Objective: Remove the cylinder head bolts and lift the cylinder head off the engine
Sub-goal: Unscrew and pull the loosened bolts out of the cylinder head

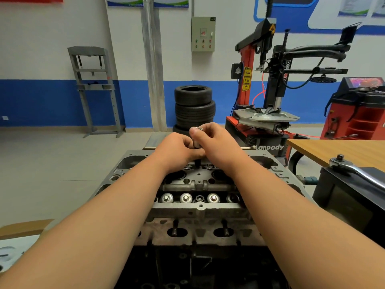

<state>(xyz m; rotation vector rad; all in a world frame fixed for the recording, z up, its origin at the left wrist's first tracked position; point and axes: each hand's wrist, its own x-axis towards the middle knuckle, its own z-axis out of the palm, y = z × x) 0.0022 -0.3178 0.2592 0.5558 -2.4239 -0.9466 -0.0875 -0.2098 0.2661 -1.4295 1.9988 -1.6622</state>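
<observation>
Socket (196, 139) (in left hand (180, 147), right hand (217, 142))

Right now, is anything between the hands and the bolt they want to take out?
Nothing visible is. The left hand and right hand grip the socket tool, which stands upright at the far side of the cylinder head; the bolt beneath is hidden.

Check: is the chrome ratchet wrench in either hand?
No: the chrome ratchet wrench lies on the black case at right; left hand and right hand grip an upright silver socket tool.
</observation>
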